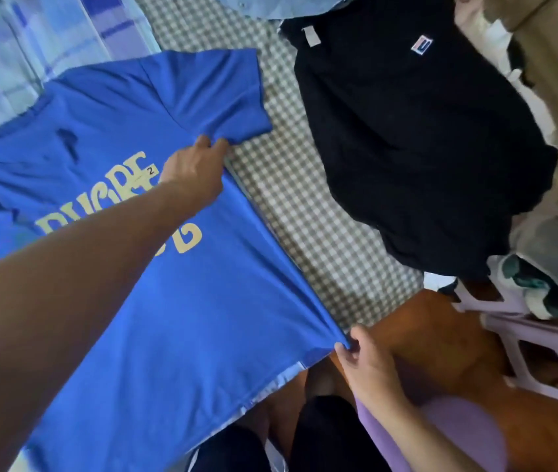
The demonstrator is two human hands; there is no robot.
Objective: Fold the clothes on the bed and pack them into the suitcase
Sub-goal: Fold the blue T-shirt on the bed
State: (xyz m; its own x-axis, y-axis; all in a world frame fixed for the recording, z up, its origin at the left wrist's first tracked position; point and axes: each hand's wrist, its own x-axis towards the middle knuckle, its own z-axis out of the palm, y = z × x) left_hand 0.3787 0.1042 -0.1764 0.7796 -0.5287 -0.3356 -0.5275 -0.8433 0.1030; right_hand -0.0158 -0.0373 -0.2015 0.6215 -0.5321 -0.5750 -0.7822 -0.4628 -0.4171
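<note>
Bare forearms, no sleeves; black shorts (325, 437) below; hands (195, 168) ringless.

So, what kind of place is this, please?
Probably a bedroom at home. A blue shirt and a black shirt lie on a checked bed cover, and a lilac laundry basket stands beside it on the floor.

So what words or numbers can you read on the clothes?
"2": small tag on the blue T-shirt, beside the left hand.
Yellow lettering on that shirt: partly hidden by the arm, not readable whole.
Badge on the black garment: too blurred to read.
</note>
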